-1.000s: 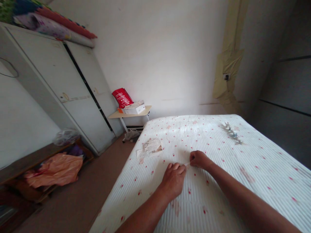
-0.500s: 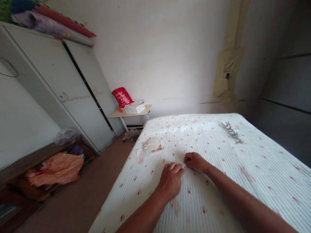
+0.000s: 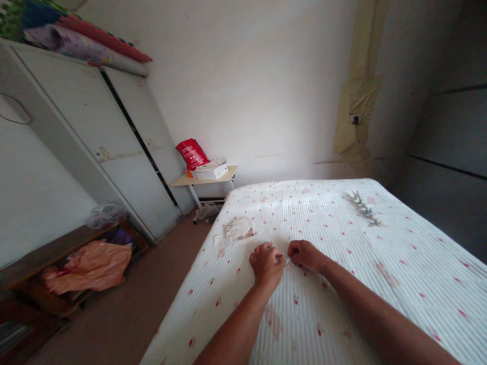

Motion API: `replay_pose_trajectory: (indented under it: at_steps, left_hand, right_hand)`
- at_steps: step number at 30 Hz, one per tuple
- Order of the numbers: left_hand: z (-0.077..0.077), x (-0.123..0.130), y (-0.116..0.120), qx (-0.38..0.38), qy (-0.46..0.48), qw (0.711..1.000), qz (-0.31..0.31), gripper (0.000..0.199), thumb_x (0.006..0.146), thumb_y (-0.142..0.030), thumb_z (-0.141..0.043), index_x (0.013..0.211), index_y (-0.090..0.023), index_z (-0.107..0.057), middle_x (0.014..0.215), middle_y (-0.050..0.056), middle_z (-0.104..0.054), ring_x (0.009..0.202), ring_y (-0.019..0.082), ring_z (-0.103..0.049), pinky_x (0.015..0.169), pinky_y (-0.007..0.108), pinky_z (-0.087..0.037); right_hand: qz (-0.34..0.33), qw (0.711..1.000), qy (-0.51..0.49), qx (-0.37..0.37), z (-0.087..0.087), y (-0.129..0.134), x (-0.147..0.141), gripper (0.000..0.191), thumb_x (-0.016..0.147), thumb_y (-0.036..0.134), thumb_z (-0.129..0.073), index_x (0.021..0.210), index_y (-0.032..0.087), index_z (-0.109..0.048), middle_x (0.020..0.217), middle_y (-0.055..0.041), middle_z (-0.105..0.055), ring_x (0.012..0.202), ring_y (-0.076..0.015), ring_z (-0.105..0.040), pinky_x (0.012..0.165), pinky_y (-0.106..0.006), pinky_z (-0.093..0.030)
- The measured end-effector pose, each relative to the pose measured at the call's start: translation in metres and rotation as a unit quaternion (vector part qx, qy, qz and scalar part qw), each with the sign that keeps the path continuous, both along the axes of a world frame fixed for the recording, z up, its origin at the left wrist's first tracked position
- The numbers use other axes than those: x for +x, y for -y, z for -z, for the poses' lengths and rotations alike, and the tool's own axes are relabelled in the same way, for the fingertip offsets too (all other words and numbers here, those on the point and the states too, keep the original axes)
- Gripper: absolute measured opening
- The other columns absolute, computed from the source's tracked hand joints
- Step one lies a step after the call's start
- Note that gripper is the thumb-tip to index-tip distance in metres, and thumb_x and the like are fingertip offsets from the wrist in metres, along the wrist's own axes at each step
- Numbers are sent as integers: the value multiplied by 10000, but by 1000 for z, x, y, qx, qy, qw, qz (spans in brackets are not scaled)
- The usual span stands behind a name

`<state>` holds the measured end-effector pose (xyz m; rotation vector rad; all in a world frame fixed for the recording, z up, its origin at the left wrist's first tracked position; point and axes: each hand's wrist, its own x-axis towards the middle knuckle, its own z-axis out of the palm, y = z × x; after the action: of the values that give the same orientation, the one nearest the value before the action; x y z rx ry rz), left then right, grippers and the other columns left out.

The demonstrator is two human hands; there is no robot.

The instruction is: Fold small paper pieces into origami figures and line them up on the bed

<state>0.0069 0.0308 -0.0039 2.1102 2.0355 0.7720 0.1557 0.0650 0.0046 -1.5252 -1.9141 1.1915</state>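
Note:
Low over the bed, my left hand [image 3: 267, 262] has its fingers curled, the thumb side turned toward my right hand [image 3: 306, 254]. The right fingers are pinched together just across from it. A small, thin, pale piece [image 3: 288, 263], perhaps paper, shows in the narrow gap between the two hands. It reaches the fingertips on both sides; most of it is hidden. Printed paper pieces [image 3: 236, 231] lie on the bed to the left beyond my hands. Farther off to the right is a row of small grey-white folded shapes [image 3: 364, 209], like paper birds.
A quilted white cover [image 3: 327, 314] with red dots spreads over the bed. Behind its far left corner stands a small table [image 3: 178, 180] with a red bag [image 3: 192, 154] and a white box [image 3: 212, 171]. A pale wardrobe [image 3: 125, 147] stands left.
My left hand has lifted and turned, its fingers now more curled and showing the thumb side. The pale piece between the hands looks thinner. My right hand has hardly moved.

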Motion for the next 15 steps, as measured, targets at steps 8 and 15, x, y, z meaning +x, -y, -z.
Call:
replay_pose_trajectory:
  at_steps: [8,15]
  left_hand:
    - [0,1,-7,-95,-49,994,17,150,725,-367,-580,832,-263,-598,1280,-1,-428,1212,234,-334,965,435,-255]
    - [1,1,-12,-108,-38,993,15,162,663,-362,-645,782,-261,-603,1266,-10,-440,1197,237,-361,966,450,-261]
  right_hand:
    - [0,1000,-1,-11,-1,0,-1,172,626,3,-447,667,155,-517,473,68,-477,380,-44,-436,393,-139,-333]
    - [3,1000,15,4,1,-2,-2,193,622,-6,-453,677,154,-546,469,72,-484,371,-46,-436,395,-150,-317]
